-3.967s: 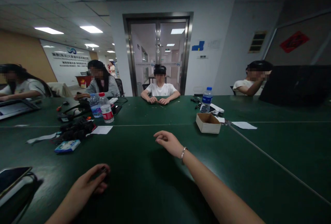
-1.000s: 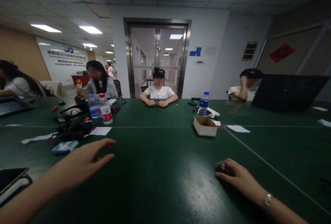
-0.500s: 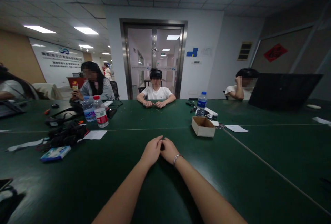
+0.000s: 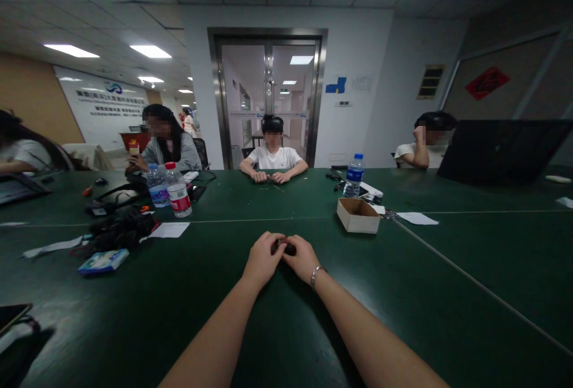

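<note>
Both of my hands meet at the middle of the green table (image 4: 286,328), fingertips together. My left hand (image 4: 264,259) has its fingers curled, thumb touching the other hand. My right hand (image 4: 303,258), with a silvery bracelet (image 4: 316,275) on the wrist, curls toward it in the same way. Something small and dark seems to lie between the fingertips, too hidden to name. A small open cardboard box (image 4: 358,219) stands beyond my right hand, with a blue-capped water bottle (image 4: 354,176) behind it.
At left are two bottles (image 4: 178,192), a heap of black straps (image 4: 114,230), a blue-white packet (image 4: 104,261) and white paper (image 4: 171,230). A black monitor or laptop (image 4: 504,152) stands at right. A person (image 4: 274,158) sits opposite; others sit at both sides.
My hands have turned slightly, and my right hand has shifted a little right, with a rounder gap now between the fingers. The view has turned slightly, so the surroundings sit further right.
</note>
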A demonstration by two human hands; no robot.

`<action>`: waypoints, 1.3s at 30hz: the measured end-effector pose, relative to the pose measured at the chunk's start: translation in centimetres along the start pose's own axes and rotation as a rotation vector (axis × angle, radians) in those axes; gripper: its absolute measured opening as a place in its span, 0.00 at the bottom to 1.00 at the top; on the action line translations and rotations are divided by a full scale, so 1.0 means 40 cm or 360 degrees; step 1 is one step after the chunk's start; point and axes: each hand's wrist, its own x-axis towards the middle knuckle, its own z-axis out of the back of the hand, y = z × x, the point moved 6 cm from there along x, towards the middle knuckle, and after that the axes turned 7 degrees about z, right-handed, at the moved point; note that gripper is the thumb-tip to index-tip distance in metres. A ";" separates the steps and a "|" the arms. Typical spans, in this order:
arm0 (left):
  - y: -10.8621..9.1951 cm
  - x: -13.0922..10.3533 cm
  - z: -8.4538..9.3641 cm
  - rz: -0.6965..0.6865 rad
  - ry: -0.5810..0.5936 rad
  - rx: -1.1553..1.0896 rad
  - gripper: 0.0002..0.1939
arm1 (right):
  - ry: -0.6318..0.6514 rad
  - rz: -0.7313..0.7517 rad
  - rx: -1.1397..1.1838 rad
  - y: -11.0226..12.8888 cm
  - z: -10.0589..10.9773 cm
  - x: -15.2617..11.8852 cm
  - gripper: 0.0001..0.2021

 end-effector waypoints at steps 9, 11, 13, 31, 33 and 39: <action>0.114 0.033 -0.013 0.0449 0.0011 -0.0731 0.10 | -0.0082 -0.0266 0.0729 -0.051 -0.006 -0.002 0.16; 0.124 0.036 -0.013 0.0508 0.0012 -0.0803 0.10 | -0.0077 -0.0329 0.0906 -0.057 -0.007 -0.002 0.16; 0.122 0.036 -0.013 0.0537 0.0052 -0.0862 0.10 | -0.0082 -0.0356 0.1015 -0.062 -0.002 0.000 0.16; 0.138 0.049 -0.030 0.0670 0.0104 -0.0900 0.14 | -0.0082 -0.0395 0.1289 -0.076 0.009 -0.005 0.20; 0.139 0.049 -0.031 0.0669 0.0124 -0.0910 0.14 | -0.0079 -0.0417 0.1320 -0.076 0.009 -0.006 0.20; 0.123 0.044 -0.027 0.0575 0.0158 -0.0959 0.15 | -0.0116 -0.0506 0.1445 -0.083 0.004 -0.006 0.23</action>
